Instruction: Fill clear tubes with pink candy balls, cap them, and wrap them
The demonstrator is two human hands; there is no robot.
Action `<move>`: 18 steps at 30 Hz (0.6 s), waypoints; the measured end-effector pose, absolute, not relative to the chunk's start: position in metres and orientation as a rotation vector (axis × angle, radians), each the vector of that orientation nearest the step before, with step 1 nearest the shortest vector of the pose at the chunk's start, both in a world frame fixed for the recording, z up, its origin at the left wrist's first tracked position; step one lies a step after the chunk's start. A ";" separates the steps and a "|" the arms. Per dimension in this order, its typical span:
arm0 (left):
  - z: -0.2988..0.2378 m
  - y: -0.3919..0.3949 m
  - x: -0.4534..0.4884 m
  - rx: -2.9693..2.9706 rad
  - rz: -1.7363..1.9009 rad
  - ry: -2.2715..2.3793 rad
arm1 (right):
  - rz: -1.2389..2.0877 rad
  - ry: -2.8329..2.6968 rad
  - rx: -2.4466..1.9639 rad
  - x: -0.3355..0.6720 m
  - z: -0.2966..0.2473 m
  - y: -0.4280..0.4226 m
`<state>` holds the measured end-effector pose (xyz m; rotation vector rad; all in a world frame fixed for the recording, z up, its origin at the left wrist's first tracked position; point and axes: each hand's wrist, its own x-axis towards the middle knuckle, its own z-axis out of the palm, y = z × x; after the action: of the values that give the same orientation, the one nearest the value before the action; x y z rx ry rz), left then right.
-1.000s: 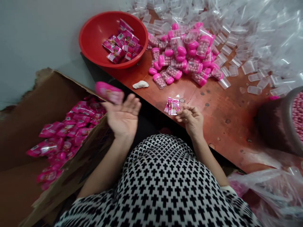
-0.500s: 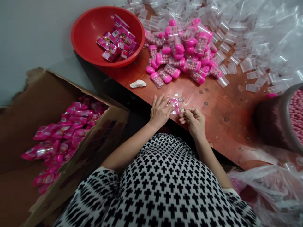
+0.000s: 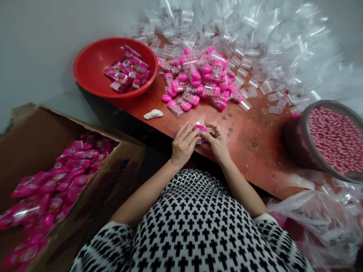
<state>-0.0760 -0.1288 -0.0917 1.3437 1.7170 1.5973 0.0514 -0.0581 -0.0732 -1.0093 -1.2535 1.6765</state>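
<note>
Both of my hands meet at the near edge of the brown table point(image 3: 255, 151). My left hand point(image 3: 183, 144) and my right hand point(image 3: 218, 141) pinch a small pink printed packet point(image 3: 200, 130) between their fingertips, just above the tabletop. Most of the packet is hidden by my fingers. Behind my hands lies a heap of clear tubes with pink caps point(image 3: 195, 83), filled with pink beads.
A red bowl point(image 3: 93, 68) holding pink packets sits at the far left of the table. A cardboard box point(image 3: 124, 162) of filled pink packets stands at my left. A grey tub of pink beads point(image 3: 334, 139) is at right. Empty clear tubes point(image 3: 269, 49) cover the back. A white scrap point(image 3: 153, 113) lies nearby.
My left hand tossed a pink packet toward the box, then came back to the table. Both hands now grip the small packet that lay near my right hand.
</note>
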 end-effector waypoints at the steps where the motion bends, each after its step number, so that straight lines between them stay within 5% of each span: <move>1: -0.086 -0.130 -0.078 1.232 1.616 1.700 | 1.681 -1.251 -1.008 0.050 -0.070 -0.056; 8: -0.074 -0.129 -0.089 0.672 1.406 1.349 | 1.732 -1.581 -0.978 0.050 -0.062 -0.036; 14: -0.070 -0.127 -0.085 0.325 1.506 1.301 | 0.451 -2.240 -1.254 0.052 -0.057 0.033; 18: -0.065 -0.131 -0.088 0.198 1.538 1.233 | 0.166 -2.429 -1.340 0.059 -0.070 0.061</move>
<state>-0.0881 -0.1308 -0.0652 0.1976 1.2330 1.5381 0.0594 0.0608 -0.0699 -1.3396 -2.4293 0.1664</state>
